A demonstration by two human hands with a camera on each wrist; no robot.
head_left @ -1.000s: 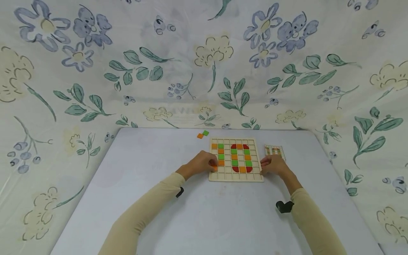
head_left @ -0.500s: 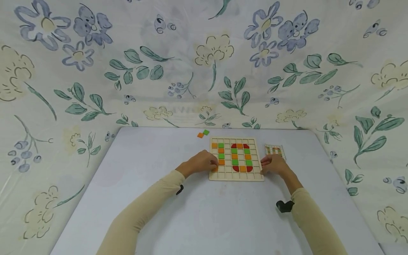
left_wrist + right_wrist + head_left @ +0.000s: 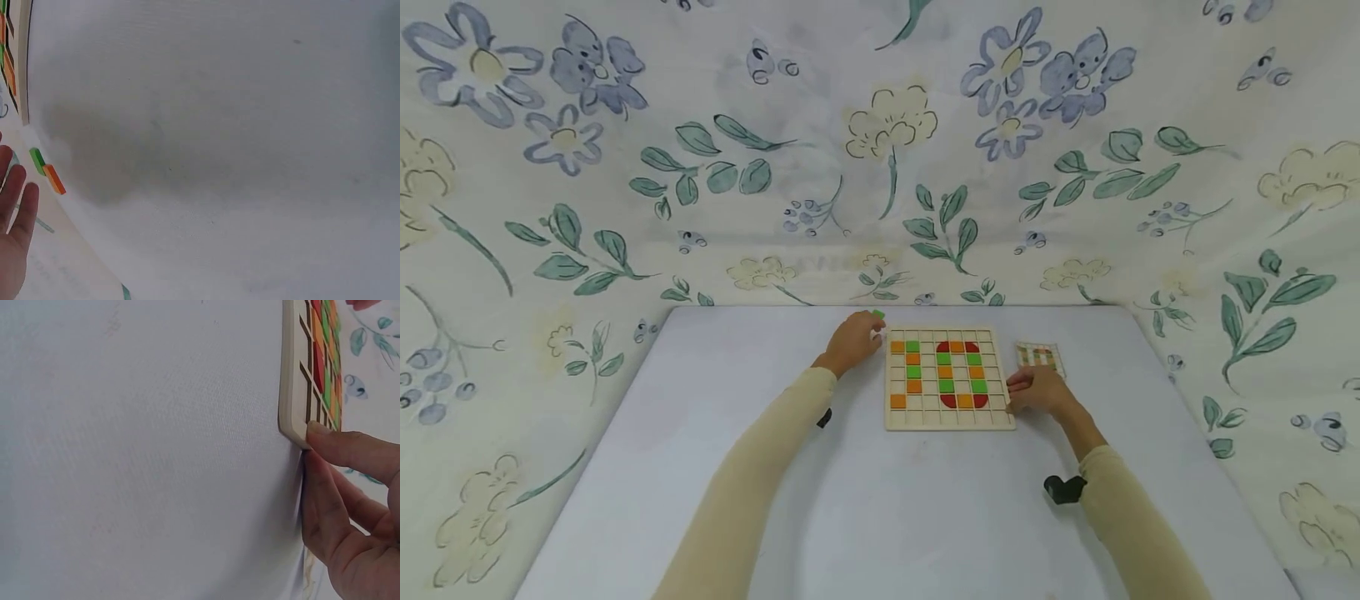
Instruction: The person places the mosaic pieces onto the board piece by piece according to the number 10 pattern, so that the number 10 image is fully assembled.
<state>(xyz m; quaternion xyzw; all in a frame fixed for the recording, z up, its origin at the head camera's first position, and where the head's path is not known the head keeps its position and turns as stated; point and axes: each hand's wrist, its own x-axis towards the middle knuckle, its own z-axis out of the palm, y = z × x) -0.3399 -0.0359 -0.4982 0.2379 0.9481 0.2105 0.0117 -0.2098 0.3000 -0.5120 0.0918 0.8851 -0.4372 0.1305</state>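
A square wooden grid board (image 3: 951,425) lies on the table, with orange, green and red tiles forming a "10" pattern in its cells. An orange tile (image 3: 898,402) sits at the board's lower left. My left hand (image 3: 852,342) is past the board's upper left corner, by a loose green tile (image 3: 37,160) and a loose orange tile (image 3: 54,179). Its fingers look fairly straight in the left wrist view, apart from both tiles. My right hand (image 3: 1040,392) grips the board's right edge, its thumb (image 3: 350,450) on top and fingers against the side.
A small patterned card (image 3: 1037,355) lies to the right of the board, partly behind the right hand. The white table (image 3: 880,517) ends at a floral cloth (image 3: 820,200) at the back and sides.
My left hand has left the orange tile at the board's lower left and moved up to the loose tiles. The right hand keeps hold of the board. The head view has shifted slightly.
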